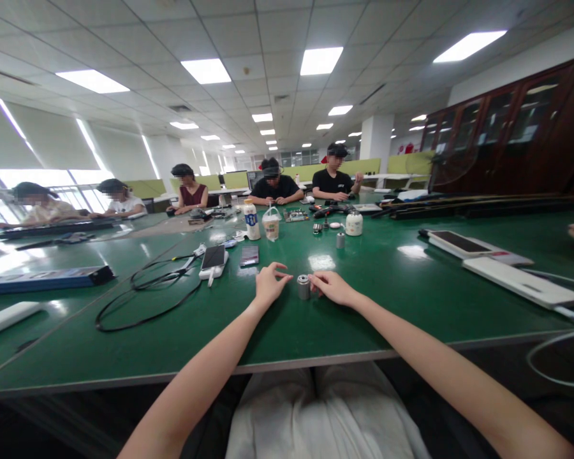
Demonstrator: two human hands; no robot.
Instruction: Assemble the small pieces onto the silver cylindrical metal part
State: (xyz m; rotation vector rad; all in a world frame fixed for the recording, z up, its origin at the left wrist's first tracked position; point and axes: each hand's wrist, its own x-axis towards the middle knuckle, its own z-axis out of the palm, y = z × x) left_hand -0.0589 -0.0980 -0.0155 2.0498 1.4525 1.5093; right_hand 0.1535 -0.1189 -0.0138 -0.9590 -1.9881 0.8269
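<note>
A small silver metal cylinder with a ringed top stands upright on the green table, between my hands. My right hand is closed at its right side, with curled fingertips against the upper edge; part of the grip is hidden. To the left, my left hand is open, thumb and fingers apart, and a small gap separates it from the cylinder. Farther back stands a second, plain grey cylinder, touched by neither hand. A dark flat phone-like object lies beyond my left hand.
Left of me are a white device with a screen, a looped black cable and a blue power strip. A bottle, a cup and a white jar stand ahead. White power bank lies right. Several people sit opposite.
</note>
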